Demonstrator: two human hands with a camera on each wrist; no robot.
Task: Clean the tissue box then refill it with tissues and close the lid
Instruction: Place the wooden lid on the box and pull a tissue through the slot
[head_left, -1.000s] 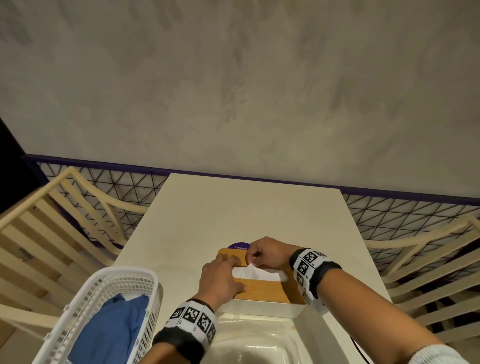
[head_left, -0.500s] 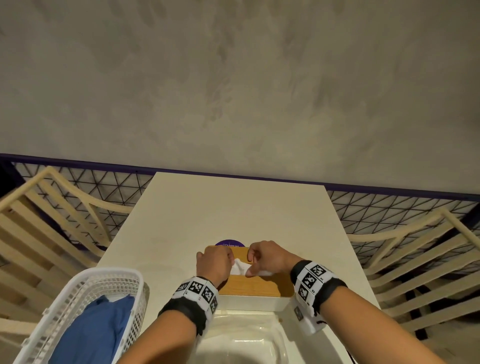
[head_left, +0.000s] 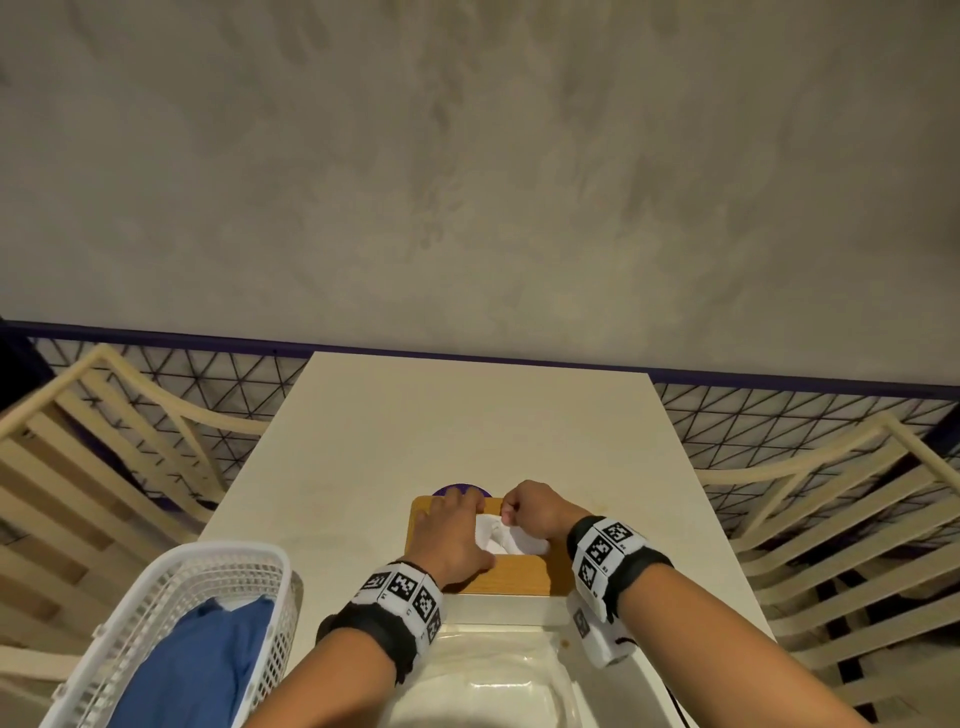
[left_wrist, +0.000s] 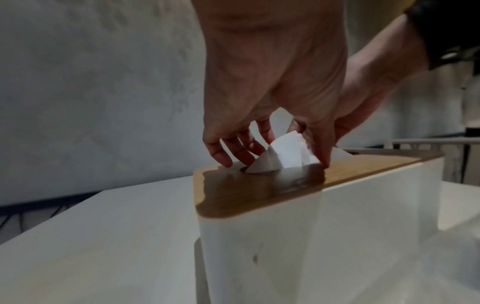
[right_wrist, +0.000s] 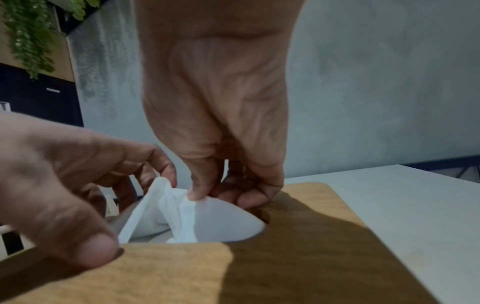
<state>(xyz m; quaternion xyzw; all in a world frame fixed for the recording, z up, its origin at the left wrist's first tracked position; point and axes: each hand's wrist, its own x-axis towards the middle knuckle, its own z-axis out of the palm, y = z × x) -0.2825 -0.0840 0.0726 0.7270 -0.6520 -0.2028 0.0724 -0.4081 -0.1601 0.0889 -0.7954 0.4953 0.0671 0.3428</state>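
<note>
A white tissue box (left_wrist: 285, 236) with a wooden lid (head_left: 519, 574) stands on the table (head_left: 467, 426) near its front edge. From the slot in the lid a white tissue (right_wrist: 207, 222) sticks up. My left hand (head_left: 462, 525) lies over the left part of the lid, its thumb (right_wrist: 96, 248) pressing the wood beside the slot and its fingers (left_wrist: 226, 156) spread at the slot's far end. From the right, my right hand (head_left: 511, 517) pinches the tissue's top edge between thumb and fingers (right_wrist: 197, 193).
A white plastic basket (head_left: 171, 587) holding a blue cloth (head_left: 197, 670) sits at the front left. Clear plastic wrapping (head_left: 504, 686) lies just in front of the box. A purple disc (head_left: 457, 491) peeks out behind the lid. Slatted chair backs (head_left: 831, 519) flank the table.
Half a second ago both hands were bunched together at the tissue. Now the left hand lies spread on the lid again, while the right still pinches the tissue.
</note>
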